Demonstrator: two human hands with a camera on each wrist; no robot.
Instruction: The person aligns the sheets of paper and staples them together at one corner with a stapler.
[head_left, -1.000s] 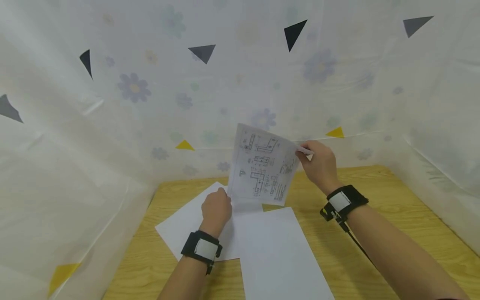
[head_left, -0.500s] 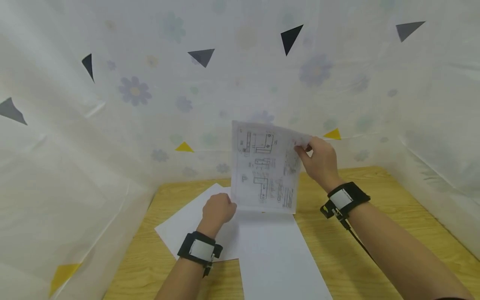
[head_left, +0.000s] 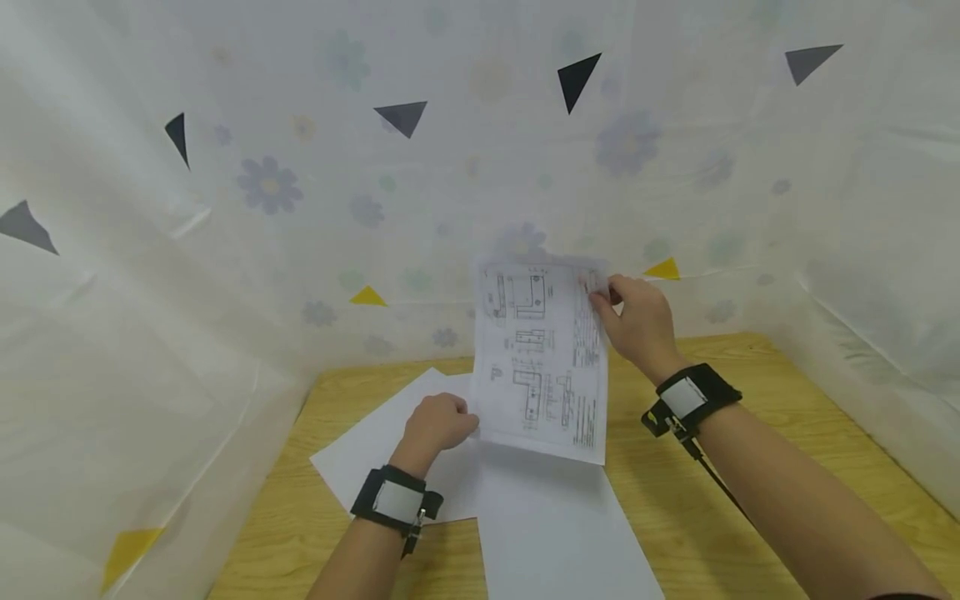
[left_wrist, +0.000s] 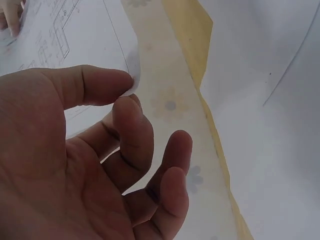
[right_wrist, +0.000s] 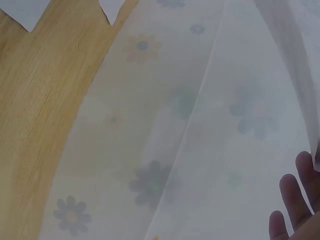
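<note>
Both hands hold the printed drawing [head_left: 542, 358] upright above the table [head_left: 750, 417]: the left hand [head_left: 438, 423] pinches its lower corner, the right hand [head_left: 636, 321] its upper edge. Light, even pinches should keep the sheet from creasing over the blank sheets [head_left: 555, 525] below.

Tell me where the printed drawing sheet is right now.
In the head view, the printed drawing sheet is held up at centre, above the blank white sheets on the wooden table, pinched between the left hand and right hand.
</note>
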